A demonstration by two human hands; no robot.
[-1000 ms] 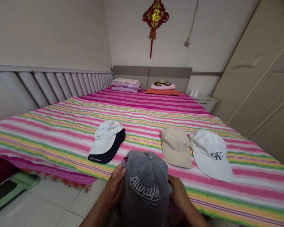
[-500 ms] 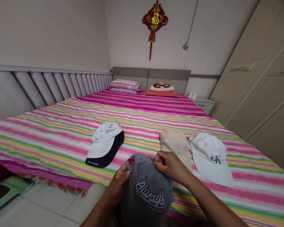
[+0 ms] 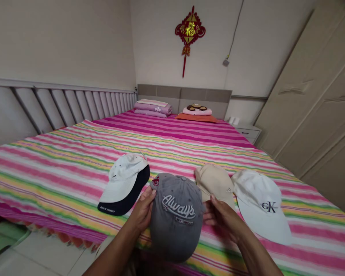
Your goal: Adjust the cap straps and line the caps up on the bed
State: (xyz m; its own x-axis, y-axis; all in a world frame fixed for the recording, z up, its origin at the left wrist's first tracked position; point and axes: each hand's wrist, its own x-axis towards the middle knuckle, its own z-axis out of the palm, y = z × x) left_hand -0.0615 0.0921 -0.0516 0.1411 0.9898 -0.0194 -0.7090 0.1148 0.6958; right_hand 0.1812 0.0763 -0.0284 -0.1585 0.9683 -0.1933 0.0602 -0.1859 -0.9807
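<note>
One striped bedspread (image 3: 74, 161), cut off at right, stretches well beyond the gray "Always" baseball cap (image 3: 176, 222), held at its near edge. The left hand (image 3: 143, 209) pinches the cap's side; the right hand (image 3: 224, 215), thumb and fingers parted alongside, touch unclear, partly hides a beige baseball cap (image 3: 212, 178).

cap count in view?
4: grey cap between left hand and right hand; two-tone cap far left; beige cap partly behind right hand; white cap far right. Another could hide beneath the two-tone one.
</note>
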